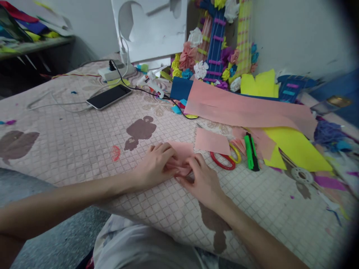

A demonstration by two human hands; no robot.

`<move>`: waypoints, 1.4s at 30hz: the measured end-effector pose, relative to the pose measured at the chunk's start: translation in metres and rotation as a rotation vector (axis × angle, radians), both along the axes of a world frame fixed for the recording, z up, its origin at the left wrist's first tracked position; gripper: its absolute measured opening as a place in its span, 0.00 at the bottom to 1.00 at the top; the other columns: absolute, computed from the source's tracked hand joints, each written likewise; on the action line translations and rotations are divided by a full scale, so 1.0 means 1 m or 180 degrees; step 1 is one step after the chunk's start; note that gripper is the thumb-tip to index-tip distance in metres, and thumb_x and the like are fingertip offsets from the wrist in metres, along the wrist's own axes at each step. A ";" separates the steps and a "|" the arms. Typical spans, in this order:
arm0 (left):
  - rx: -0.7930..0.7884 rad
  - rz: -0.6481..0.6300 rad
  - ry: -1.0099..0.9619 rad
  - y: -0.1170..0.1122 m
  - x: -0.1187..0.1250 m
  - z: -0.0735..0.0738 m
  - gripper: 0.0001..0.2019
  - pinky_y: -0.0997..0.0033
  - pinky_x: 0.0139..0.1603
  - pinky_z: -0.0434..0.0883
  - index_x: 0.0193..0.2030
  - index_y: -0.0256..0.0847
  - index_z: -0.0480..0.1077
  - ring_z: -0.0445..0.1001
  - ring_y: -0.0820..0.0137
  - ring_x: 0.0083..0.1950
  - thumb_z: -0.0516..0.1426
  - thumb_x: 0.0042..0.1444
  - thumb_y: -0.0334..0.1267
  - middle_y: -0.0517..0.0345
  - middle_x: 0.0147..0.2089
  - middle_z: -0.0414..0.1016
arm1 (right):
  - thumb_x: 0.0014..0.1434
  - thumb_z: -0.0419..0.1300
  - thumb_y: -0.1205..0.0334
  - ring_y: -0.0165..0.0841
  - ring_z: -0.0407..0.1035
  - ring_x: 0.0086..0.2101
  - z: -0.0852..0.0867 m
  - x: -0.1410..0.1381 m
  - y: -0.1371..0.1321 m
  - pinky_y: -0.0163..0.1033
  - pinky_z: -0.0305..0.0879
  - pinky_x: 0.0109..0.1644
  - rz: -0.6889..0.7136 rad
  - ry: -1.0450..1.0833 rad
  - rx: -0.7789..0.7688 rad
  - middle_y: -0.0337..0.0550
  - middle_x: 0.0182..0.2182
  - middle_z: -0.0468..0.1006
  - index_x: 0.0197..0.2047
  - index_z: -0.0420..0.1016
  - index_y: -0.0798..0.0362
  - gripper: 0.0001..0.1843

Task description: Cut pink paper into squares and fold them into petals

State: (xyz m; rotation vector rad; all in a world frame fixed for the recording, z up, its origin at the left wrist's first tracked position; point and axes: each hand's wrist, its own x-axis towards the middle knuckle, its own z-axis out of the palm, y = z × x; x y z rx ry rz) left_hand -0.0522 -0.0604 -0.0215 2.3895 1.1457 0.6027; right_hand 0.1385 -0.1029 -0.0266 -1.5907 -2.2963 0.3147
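Observation:
Both hands work on a small sheet of pink paper (183,148) at the middle of the table. My left hand (157,164) pinches its near left part, fingers curled over the edge. My right hand (203,179) grips the near right side between thumb and fingers. The near edge looks folded or gathered between the hands, while the far part lies flat. Just right of the hands is another pink paper piece (211,141), resting over scissors with red and yellow handles (223,163). A green cutter knife (251,151) lies beyond them.
Large pink paper (246,108) and yellow paper (300,149) spread across the right side. A phone (109,97) with a cable, a power strip (116,73) and a white glue gun (151,84) sit at the back. Paper-flower-decorated guitar shapes (215,45) lean against the wall.

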 end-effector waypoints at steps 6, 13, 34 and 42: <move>-0.0034 -0.0139 0.0210 0.007 0.004 0.003 0.08 0.62 0.43 0.58 0.36 0.40 0.69 0.67 0.63 0.45 0.61 0.49 0.36 0.57 0.40 0.71 | 0.56 0.60 0.51 0.37 0.70 0.35 0.000 0.000 0.000 0.38 0.61 0.27 -0.0033 -0.0010 -0.0066 0.44 0.43 0.68 0.42 0.63 0.49 0.16; -0.0355 -0.0117 0.0102 0.009 0.002 0.004 0.04 0.61 0.44 0.57 0.33 0.39 0.70 0.68 0.64 0.44 0.61 0.51 0.35 0.57 0.37 0.72 | 0.59 0.57 0.59 0.35 0.70 0.37 0.002 0.004 0.003 0.39 0.65 0.34 0.0049 0.0453 -0.0141 0.43 0.41 0.68 0.42 0.64 0.51 0.09; -0.0346 -0.0258 -0.0151 0.001 0.003 0.000 0.04 0.59 0.48 0.57 0.33 0.43 0.73 0.66 0.66 0.46 0.56 0.55 0.32 0.58 0.39 0.70 | 0.61 0.52 0.64 0.32 0.69 0.32 -0.002 -0.001 0.003 0.37 0.61 0.30 -0.0130 0.0327 -0.0028 0.42 0.37 0.70 0.35 0.65 0.50 0.02; -0.0296 -0.0246 0.0000 0.002 0.003 0.001 0.06 0.62 0.46 0.55 0.35 0.43 0.74 0.65 0.65 0.45 0.60 0.54 0.42 0.58 0.39 0.70 | 0.60 0.53 0.64 0.33 0.69 0.33 -0.002 0.001 0.001 0.37 0.62 0.30 -0.0086 0.0368 0.0028 0.43 0.38 0.69 0.38 0.63 0.50 0.02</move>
